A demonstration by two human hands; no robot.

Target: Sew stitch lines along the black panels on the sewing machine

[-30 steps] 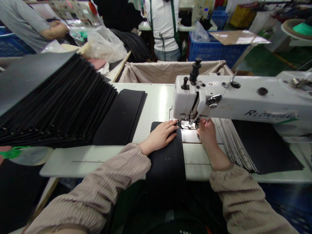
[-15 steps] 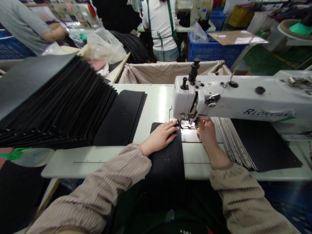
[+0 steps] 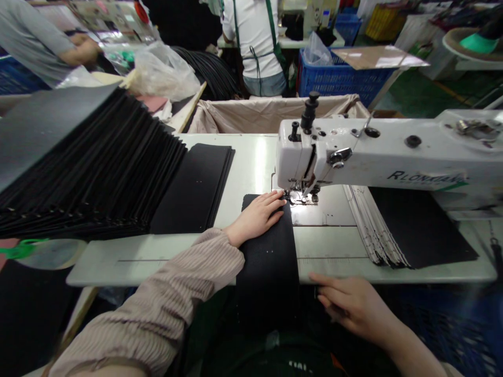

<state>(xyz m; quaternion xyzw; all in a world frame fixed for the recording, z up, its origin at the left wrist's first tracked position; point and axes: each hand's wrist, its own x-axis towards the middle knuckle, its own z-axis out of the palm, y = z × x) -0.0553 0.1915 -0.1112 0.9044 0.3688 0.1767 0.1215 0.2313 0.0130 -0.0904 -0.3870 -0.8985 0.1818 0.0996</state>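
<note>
The black panel [image 3: 269, 262] lies on the pale sewing table [image 3: 251, 167], its far right corner just beside the machine's presser foot and its near end bending down over the front edge toward the person's lap; whether any of it sits under the foot I cannot tell. It looks light and thin, firm enough to lie flat yet supple enough to curve over the edge, with a smooth, dull face that may slide easily, so a flat palm near the far end, or a hold on the long side edges, should steer it well without creasing. The left hand [image 3: 256, 215] rests flat on it, fingers laid nearly together, thumb a little apart, fingertips close to the foot. The right hand [image 3: 349, 303] is blurred at the table's front edge, right of the panel, index finger extended and the others curled; whether they pinch anything I cannot tell. Above stands the white sewing machine [image 3: 353, 152], with a light-edged black stack [image 3: 424, 225] to its right. On the left lie a low pile [image 3: 196, 183] and a tall leaning stack [image 3: 58, 125] of similar black pieces; beyond the table is a cloth-lined bin [image 3: 251, 115]
</note>
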